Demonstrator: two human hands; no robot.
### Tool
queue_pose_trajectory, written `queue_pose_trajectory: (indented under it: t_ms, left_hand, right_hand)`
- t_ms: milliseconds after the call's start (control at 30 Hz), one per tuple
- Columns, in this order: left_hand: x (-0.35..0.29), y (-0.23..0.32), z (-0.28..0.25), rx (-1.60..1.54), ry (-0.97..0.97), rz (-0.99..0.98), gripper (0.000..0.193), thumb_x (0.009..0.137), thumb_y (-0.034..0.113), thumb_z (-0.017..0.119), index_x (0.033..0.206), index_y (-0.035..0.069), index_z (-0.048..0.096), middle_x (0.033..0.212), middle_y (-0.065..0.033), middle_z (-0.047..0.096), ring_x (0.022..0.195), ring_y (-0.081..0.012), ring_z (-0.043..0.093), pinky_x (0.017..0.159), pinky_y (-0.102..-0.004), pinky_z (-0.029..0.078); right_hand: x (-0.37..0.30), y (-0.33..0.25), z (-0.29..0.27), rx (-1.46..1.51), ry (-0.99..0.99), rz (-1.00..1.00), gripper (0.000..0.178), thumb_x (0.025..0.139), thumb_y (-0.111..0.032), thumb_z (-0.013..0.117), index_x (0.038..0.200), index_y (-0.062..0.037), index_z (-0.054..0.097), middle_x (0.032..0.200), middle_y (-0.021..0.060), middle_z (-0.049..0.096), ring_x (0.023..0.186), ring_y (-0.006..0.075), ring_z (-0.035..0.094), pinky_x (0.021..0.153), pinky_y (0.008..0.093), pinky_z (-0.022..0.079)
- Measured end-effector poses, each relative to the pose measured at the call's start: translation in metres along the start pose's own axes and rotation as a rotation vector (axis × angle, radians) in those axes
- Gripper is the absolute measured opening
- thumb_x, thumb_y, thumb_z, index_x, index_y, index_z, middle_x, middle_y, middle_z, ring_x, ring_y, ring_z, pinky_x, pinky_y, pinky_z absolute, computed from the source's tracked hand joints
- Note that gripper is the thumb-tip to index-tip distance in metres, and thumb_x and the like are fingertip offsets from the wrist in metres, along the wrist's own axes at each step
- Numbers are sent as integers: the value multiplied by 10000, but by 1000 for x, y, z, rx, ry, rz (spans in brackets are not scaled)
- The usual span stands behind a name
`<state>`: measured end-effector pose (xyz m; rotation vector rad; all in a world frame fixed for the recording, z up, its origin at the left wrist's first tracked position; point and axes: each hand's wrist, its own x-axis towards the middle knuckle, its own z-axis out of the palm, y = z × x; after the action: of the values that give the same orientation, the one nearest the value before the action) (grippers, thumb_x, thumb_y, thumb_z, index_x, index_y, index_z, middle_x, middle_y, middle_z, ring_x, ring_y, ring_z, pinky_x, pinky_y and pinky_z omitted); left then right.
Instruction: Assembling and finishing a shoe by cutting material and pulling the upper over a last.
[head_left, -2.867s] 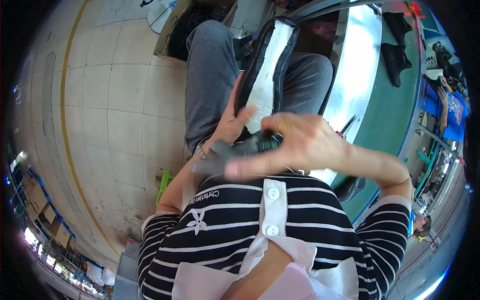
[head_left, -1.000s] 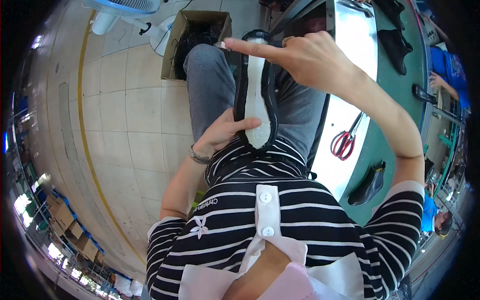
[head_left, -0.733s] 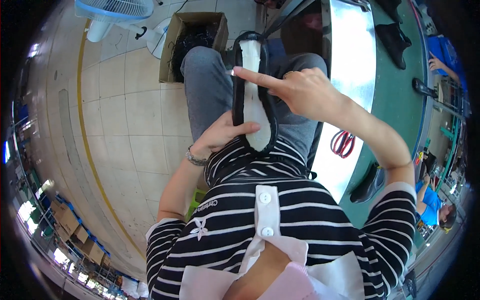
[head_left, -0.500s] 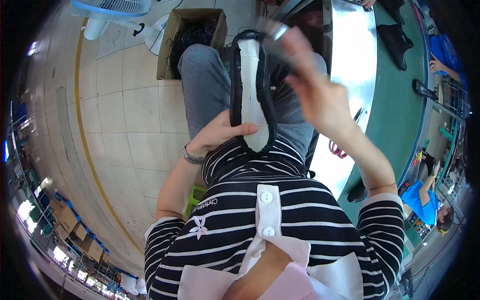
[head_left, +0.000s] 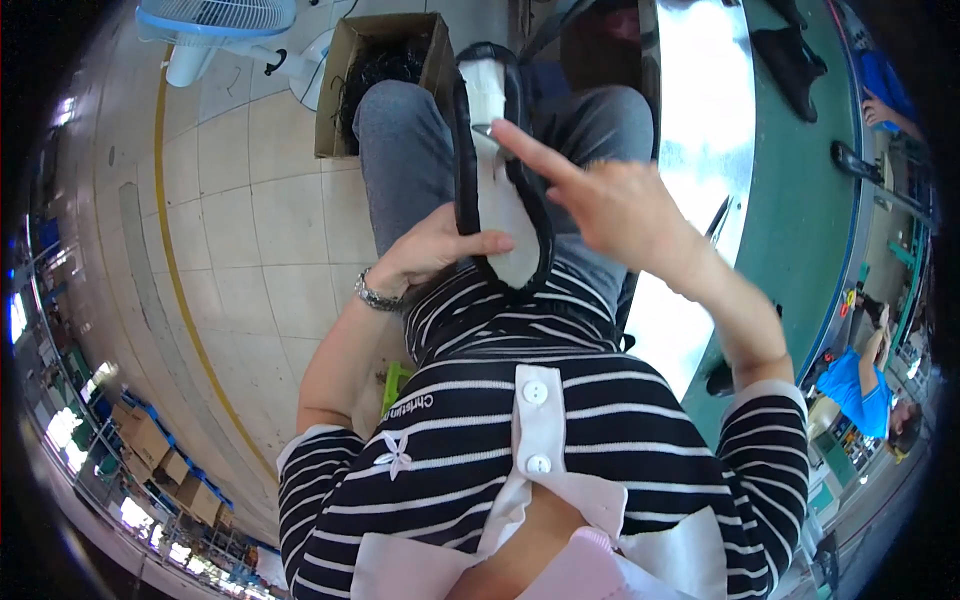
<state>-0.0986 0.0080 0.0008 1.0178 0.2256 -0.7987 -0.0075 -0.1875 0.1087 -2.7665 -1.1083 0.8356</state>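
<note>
Black shoe (head_left: 503, 205) is lying bottom up over the lap, between the grey-trousered knees (head_left: 395, 110), its long axis running almost straight away from the belly, the far end leaning slightly left and the broader end facing back toward the body. Pale insole board (head_left: 513, 257) is filling its underside inside a black rim. Right hand (head_left: 632, 210) is lying to the right of the shoe, its index finger stretching leftward across that long axis, the tip sitting over the board toward the far end; the other fingers are curling partway, and what they may be gripping is not showing. Left hand (head_left: 430, 245) is the nearer one, clasping the shoe's left edge low down, thumb resting over the board, other fingers hiding. At the right index fingertip a small grey piece (head_left: 484, 130) is showing, too small to identify, and whether it is touching the board is not showing either
</note>
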Motion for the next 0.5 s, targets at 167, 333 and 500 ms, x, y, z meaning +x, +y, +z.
queue_pose_trajectory:
  t_ms: [167, 333, 500]
  left_hand:
    - [-8, -3, 1, 34, 15, -21, 500, 825, 203, 758, 1226, -16, 556, 1134, -87, 637, 1046, -147, 587, 937, -294, 452]
    - [-5, -3, 2, 17, -10, 10, 553, 805, 196, 776, 1260, 1, 529, 1135, -76, 638, 1053, -149, 584, 934, -297, 455]
    - [-5, -4, -6, 74, 17, -30, 603, 787, 173, 788, 1292, 13, 500, 1182, -75, 610, 1082, -155, 569, 943, -295, 453]
  right_hand:
    - [-19, 2, 2, 333, 633, -309, 774, 878, -63, 612, 1506, -295, 223, 839, 148, 704, 596, 269, 690, 454, 347, 544]
    - [-13, -13, 0, 12, -170, 50, 785, 862, 15, 597, 1503, -263, 240, 977, 192, 697, 687, 287, 710, 492, 328, 570]
    - [-42, -4, 15, 403, 632, -253, 745, 910, -55, 563, 1515, -295, 199, 734, 121, 682, 518, 248, 647, 422, 341, 498]
